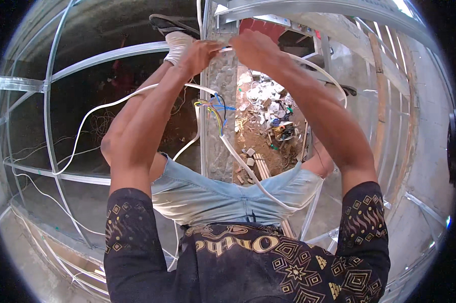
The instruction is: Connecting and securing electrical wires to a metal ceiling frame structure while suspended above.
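Note:
My left hand (200, 56) is closed, its fingertips pinching a white electrical cable (227, 50) where a bit of blue shows. Close beside it, my right hand (253, 49) is wrapped round the same cable. From the right hand the cable (319, 70) arcs away to the right behind my forearm. Nearer to me, stripped cable ends with blue, black and yellow-green wires (219, 107) lie over a concrete wall top (221, 161). Another white cable (248, 177) runs from these wires across my lap. The finger detail at the pinch is too small to make out.
Metal framing channels (51, 111) surround me on the left, with a wide one (319, 10) overhead at the far right. Below, rubble and scraps (271, 103) cover the ground right of the wall. Loose white cables (84, 126) hang at left. Wooden posts (382, 96) stand at right.

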A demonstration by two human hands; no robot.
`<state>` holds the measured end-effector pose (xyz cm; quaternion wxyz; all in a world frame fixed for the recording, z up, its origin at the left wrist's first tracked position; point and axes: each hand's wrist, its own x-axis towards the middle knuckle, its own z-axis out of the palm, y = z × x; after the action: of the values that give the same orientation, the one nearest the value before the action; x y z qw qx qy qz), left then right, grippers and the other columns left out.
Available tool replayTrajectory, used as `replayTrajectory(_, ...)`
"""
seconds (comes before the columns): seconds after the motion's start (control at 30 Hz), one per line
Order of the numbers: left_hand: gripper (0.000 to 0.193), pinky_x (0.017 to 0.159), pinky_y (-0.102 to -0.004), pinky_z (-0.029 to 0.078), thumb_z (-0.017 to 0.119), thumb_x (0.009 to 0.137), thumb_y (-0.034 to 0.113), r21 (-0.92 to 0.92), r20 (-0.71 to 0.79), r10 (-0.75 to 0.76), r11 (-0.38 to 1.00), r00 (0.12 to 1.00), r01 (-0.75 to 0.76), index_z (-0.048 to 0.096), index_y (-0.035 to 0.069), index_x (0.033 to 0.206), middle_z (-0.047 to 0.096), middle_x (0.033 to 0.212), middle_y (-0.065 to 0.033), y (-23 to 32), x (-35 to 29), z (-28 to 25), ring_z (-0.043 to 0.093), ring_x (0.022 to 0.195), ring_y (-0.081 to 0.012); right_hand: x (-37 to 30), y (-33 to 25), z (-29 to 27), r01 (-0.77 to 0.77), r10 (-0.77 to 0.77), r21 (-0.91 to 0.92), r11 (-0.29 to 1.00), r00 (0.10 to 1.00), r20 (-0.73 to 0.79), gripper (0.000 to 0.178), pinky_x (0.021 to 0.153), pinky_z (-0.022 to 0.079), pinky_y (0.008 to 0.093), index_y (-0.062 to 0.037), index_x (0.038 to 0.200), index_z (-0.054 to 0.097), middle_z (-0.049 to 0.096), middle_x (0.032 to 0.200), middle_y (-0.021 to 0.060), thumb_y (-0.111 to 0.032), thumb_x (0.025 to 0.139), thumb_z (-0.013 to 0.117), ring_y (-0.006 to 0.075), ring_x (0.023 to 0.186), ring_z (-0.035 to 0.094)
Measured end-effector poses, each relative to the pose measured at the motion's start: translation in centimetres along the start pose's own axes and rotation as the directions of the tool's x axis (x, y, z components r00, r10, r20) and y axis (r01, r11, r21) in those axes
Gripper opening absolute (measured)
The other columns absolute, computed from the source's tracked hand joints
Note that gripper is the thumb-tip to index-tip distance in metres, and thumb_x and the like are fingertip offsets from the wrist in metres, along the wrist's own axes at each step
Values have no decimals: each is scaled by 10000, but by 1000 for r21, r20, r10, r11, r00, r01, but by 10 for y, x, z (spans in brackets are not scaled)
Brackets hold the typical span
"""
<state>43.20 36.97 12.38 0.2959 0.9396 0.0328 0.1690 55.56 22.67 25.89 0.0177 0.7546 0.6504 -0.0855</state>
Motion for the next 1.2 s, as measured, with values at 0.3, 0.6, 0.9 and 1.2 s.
replayTrajectory(0.3,441,1036,-395,400,581,762,-51,-94,-38,-152,985,988,148,598,48,1191,559,1284,-168,-11,-21,19,505,1218,-338,40,0,22,81,-79,-28,996,995,55,158,675,562,447,39,851,666,677,831,232,-63,732,644,383,782,682)
replayTrajectory(0.6,342,884,-413,487,648,743,23,-128,99,-361,920,927,371,640,41,1084,664,1082,-153,2,-14,9,619,1002,-366,70,-2,63,15,-16,19,1000,995,96,183,769,555,470,-23,962,698,677,976,222,-82,815,606,369,929,671)
replayTrajectory(0.9,321,840,-357,527,711,726,89,-324,-45,-395,874,918,361,674,36,1040,696,1005,-163,4,-19,9,670,973,-288,70,-18,68,70,-72,32,997,994,80,211,757,554,468,-17,981,686,676,912,231,-116,815,601,361,883,675)
replayTrajectory(1.2,283,835,-383,508,683,779,121,-83,-92,-243,968,966,236,679,70,1057,682,972,-138,-6,-18,16,641,934,-309,18,22,30,-237,-13,601,763,925,381,380,606,532,389,-112,1254,595,623,811,116,-151,876,571,232,654,620)
